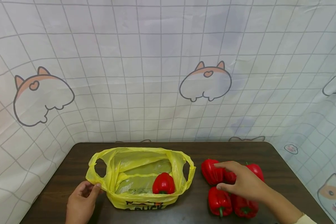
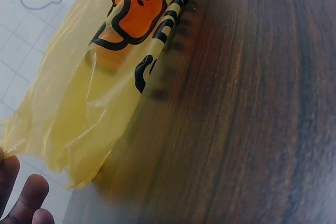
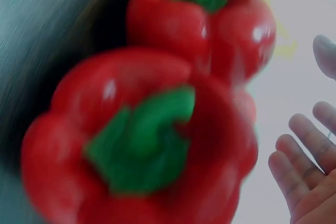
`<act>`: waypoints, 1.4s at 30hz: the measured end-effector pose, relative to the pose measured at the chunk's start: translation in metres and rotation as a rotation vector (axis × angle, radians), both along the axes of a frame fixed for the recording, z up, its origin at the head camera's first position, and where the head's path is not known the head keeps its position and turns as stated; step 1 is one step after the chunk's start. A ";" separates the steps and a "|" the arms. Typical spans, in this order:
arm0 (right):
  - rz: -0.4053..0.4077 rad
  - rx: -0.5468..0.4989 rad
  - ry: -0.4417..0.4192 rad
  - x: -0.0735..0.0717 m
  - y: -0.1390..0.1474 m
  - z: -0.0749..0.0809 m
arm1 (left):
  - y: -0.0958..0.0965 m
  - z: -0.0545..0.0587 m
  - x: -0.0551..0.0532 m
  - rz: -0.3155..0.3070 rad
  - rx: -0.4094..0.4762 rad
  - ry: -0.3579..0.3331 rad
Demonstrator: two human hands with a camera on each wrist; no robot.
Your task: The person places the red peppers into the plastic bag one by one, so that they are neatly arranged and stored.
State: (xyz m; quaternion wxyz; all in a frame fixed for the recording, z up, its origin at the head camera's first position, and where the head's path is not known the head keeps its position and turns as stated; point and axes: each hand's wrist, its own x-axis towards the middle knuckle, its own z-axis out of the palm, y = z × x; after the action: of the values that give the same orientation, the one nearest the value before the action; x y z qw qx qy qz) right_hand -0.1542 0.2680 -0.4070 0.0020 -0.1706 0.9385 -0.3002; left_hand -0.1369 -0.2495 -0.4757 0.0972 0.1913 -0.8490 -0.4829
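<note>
A yellow plastic bag (image 1: 116, 199) with a printed duck (image 2: 139, 11) stands with its mouth spread and its two handle loops to the sides. One red bell pepper (image 1: 163, 183) lies inside, near the bag's right wall. My left hand (image 1: 81, 202) pinches the bag's left edge between thumb and fingers. Over a cluster of several red bell peppers (image 1: 219, 201) hovers my right hand (image 1: 245, 182), thumb and fingers spread, holding nothing. In the right wrist view, a bell pepper with a green stem (image 3: 147, 135) fills the near part, apart from the right hand (image 3: 315, 187).
Everything stands on a dark wood-grain table (image 1: 193, 199) with rounded far corners. Behind it and at both sides hangs a white grid-patterned cloth (image 1: 156, 118) with cartoon dogs. The pepper cluster sits to the right of the bag.
</note>
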 end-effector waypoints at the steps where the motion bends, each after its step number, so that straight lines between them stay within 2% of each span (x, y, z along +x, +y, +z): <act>1: -0.011 0.012 0.002 0.000 0.004 0.000 | 0.000 0.000 0.000 0.001 -0.005 -0.004; 12: -0.077 0.031 0.087 -0.005 0.055 -0.003 | 0.000 0.001 0.001 0.016 -0.008 -0.012; 21: -0.122 0.090 0.117 -0.006 0.089 -0.007 | -0.003 0.003 0.001 -0.008 0.006 0.006; 26: -0.117 0.097 0.110 -0.007 0.107 -0.010 | -0.003 0.003 0.002 -0.006 0.007 0.006; 33: -0.097 0.085 0.154 -0.010 0.129 -0.020 | -0.005 0.002 0.003 0.000 -0.010 0.005; 42: -0.097 0.107 0.109 -0.008 0.140 -0.030 | -0.006 0.002 0.002 -0.004 -0.055 0.015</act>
State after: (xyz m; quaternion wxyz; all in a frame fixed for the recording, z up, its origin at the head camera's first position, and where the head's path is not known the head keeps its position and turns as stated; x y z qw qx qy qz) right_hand -0.1627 0.4083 -0.4373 -0.0545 -0.1407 0.9591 -0.2396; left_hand -0.1345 -0.2559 -0.4740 0.1081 0.1833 -0.8616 -0.4609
